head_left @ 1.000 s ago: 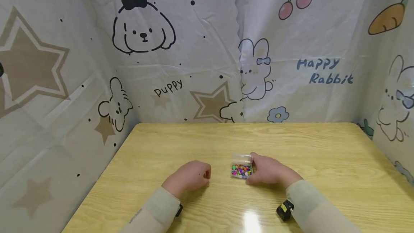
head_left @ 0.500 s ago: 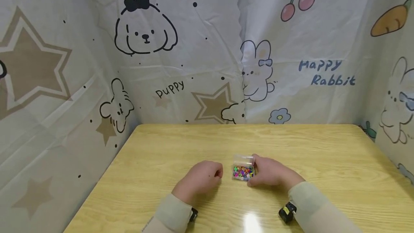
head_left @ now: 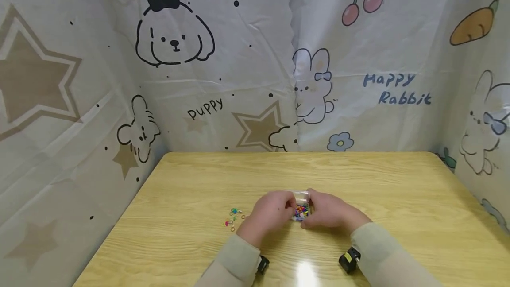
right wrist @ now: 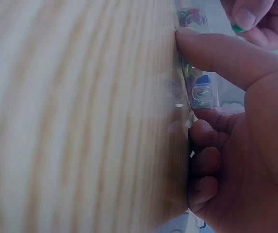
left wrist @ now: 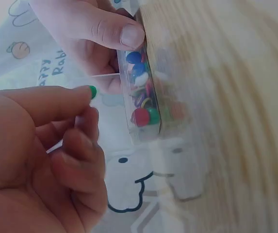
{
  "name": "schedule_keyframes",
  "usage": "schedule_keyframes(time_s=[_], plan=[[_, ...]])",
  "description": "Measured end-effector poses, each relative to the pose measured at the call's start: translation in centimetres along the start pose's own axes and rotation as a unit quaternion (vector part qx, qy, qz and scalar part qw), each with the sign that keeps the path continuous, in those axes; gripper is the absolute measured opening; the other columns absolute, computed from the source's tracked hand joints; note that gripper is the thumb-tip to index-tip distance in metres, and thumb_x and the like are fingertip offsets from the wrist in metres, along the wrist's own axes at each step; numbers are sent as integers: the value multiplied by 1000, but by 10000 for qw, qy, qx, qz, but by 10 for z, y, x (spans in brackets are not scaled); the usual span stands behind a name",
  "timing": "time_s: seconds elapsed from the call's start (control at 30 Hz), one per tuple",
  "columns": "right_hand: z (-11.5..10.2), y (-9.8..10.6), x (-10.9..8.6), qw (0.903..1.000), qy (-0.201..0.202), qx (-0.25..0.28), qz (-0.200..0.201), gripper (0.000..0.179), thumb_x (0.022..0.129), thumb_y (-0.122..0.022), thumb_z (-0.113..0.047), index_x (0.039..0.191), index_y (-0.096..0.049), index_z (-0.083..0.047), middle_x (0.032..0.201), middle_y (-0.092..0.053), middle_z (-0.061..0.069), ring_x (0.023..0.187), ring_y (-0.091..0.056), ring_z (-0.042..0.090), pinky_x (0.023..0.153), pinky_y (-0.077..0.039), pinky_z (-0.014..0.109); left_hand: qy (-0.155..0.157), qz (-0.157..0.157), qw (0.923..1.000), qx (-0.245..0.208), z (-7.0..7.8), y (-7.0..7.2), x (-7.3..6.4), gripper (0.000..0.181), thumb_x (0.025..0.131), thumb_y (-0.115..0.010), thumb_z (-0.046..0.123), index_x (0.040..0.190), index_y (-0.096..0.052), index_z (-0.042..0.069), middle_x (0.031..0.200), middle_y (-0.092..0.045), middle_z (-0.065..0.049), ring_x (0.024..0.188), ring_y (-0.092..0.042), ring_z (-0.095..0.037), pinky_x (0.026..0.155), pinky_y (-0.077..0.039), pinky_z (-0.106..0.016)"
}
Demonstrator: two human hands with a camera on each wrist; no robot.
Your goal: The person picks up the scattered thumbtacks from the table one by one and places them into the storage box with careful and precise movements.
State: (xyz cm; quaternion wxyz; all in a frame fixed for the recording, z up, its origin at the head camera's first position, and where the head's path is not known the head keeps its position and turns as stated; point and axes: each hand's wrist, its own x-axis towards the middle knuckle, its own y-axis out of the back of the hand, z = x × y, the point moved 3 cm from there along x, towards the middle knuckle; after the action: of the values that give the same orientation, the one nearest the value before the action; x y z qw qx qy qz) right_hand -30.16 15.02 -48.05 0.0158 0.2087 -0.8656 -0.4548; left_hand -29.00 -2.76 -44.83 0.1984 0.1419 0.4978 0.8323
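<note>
A small clear plastic box (left wrist: 146,130) of colourful round-headed bits stands on the table, its clear lid (head_left: 301,196) tipped back. My right hand (head_left: 330,210) holds the box from its right side, thumb (right wrist: 211,51) along the front and fingers behind. Over the box's left part is my left hand (head_left: 272,212). Between its thumb and forefinger it pinches a small green round piece (left wrist: 93,91), mostly hidden by the fingertips. In the head view the left hand covers part of the box and the piece.
Several small coloured pieces (head_left: 235,211) with ring-like parts lie loose on the wooden table (head_left: 199,176), left of the left hand. A printed cloth (head_left: 251,74) hangs behind the table and along its sides. Black wrist cameras (head_left: 349,260) sit under both cuffs.
My left hand has moved right to the box, uncovering the loose pieces on the table at left. It now pinches a green piece. The right hand keeps holding the box in place.
</note>
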Motion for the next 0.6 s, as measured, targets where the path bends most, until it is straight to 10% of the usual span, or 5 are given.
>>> schedule_keyframes(time_s=[0.33, 0.6], plan=[[-1, -1, 0, 9999, -79, 71, -40, 61, 71, -88, -38, 118, -55, -17, 99, -61, -4, 87, -55, 17, 83, -48, 42, 402, -101, 9991, -118, -9, -2, 1, 12, 96, -69, 20, 85, -69, 22, 81, -60, 12, 74, -54, -8, 74, -48, -32], [-1, 1, -1, 9999, -124, 16, -36, 64, 70, -89, -39, 118, -54, -16, 97, -61, -4, 84, -56, 17, 86, -49, 45, 672, 153, 9976, 101, -23, 32, -10, 4, 98, -67, 20, 98, -70, 17, 85, -61, 7, 74, -55, -13, 69, -48, -35]])
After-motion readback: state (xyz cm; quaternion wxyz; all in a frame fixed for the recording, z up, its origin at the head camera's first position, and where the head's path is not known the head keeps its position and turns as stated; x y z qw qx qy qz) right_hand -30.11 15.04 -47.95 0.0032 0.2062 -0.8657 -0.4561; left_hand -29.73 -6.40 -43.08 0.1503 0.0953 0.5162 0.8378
